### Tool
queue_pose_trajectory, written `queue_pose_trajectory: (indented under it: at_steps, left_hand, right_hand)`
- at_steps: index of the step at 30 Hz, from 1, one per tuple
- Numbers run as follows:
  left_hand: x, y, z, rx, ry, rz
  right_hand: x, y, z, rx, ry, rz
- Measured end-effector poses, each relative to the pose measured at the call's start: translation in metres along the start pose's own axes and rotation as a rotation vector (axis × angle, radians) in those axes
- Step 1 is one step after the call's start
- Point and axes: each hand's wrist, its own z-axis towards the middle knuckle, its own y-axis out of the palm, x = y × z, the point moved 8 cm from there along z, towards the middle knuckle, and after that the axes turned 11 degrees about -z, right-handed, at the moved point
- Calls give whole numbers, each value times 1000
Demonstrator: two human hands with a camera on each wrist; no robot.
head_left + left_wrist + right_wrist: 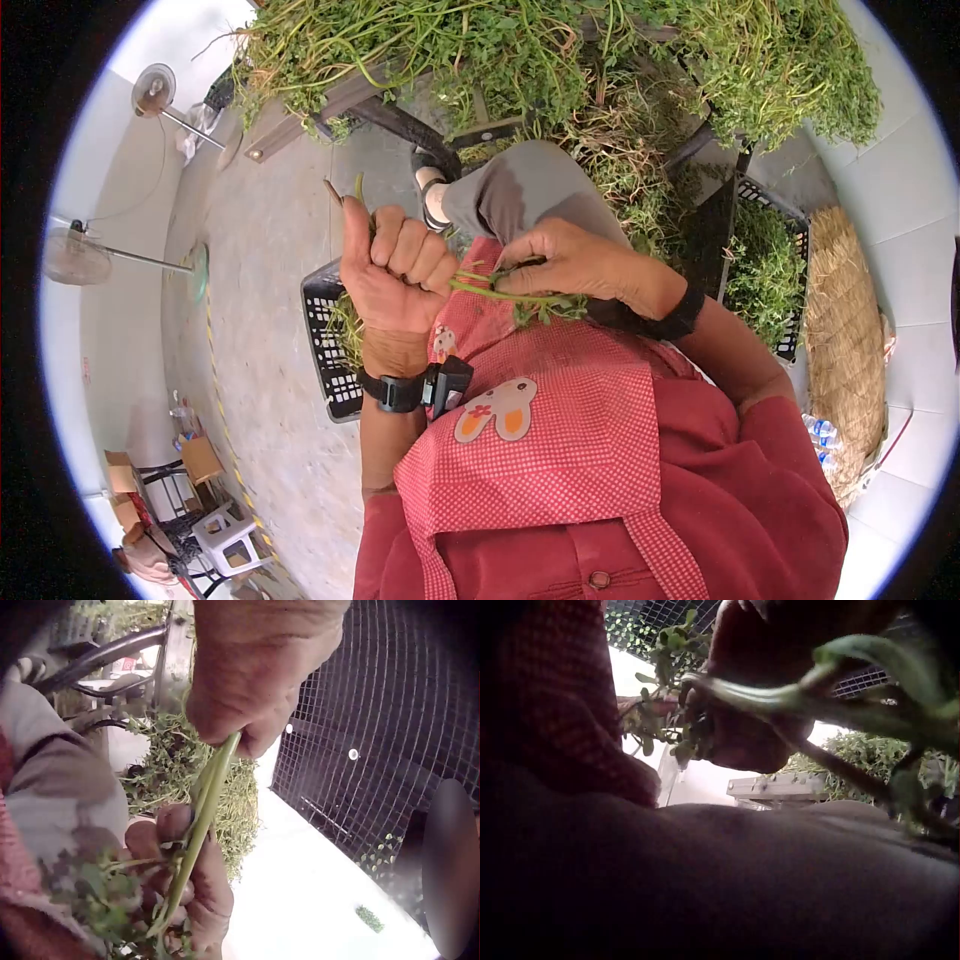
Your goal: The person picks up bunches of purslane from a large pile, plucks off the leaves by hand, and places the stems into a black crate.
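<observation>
In the head view my left hand has its fingers curled round a few green stems, thumb pointing up. Stem ends stick out above the fist, and leafy ends trail to the right. My right hand pinches the same stems between thumb and fingers, a short way right of the left hand. Seen from the left wrist, the stems run taut between both hands, with small leaves at the lower end. The right wrist view is dark, with a stem crossing close to the camera.
A table ahead carries a large heap of leafy stems. Black crates with greens stand at the left and right. A rolled straw mat lies at the right wall. Fans and a white stool are at the left.
</observation>
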Motion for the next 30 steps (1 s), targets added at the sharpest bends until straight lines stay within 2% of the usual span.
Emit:
queue_pose_trajectory:
  at_steps: [2, 6, 8, 9, 11, 12, 14, 15, 17, 18, 19, 21, 22, 23, 25, 27, 30]
  left_hand:
    - [0, 0, 0, 54, 40, 26]
    - [-9, -14, 3, 203, 130, 87]
    - [-12, -18, 4, 184, 114, 49]
    - [-15, -19, 4, 166, 95, 9]
    - [-18, -19, 3, 147, 59, 7]
    - [-20, -17, 2, 128, 21, 6]
    - [-19, -12, 1, 166, 43, 12]
    - [-15, -12, 0, 203, 77, 17]
    - [-9, -14, -2, 167, 73, -19]
    - [-7, -12, 0, 121, 66, -55]
    - [-6, -11, 1, 120, 65, -54]
    - [-5, -6, 2, 66, 89, -91]
    - [-4, -6, 2, 67, 89, -91]
    - [-4, -4, 3, 51, 85, -82]
    - [-3, -2, 4, 34, 84, -72]
    - [-2, 0, 3, 38, 97, -56]
    - [0, -2, -1, 92, 131, -48]
  right_hand:
    - [9, -5, -4, 111, 155, 263]
    - [21, -12, 3, 164, 90, 297]
    - [23, -31, 3, 375, 84, -22]
    - [23, -31, 2, 374, 86, -20]
    - [4, -39, -3, 507, -20, -505]
    - [8, -40, -2, 509, -18, -502]
    - [23, -59, -7, 669, 10, -320]
    - [23, -65, -9, 669, 10, -321]
    - [43, -43, -5, 260, 82, 758]
    - [39, -35, -6, 107, -15, 724]
    - [45, -35, -5, 108, -16, 723]
    - [21, -25, -9, 14, -369, 54]
    - [-6, -21, -21, 108, -774, -205]
    - [-6, -18, -22, 108, -774, -205]
    - [26, 10, -7, -187, 123, 383]
    - [33, 12, -5, -165, 136, 403]
    - [42, 2, 0, -137, 140, 233]
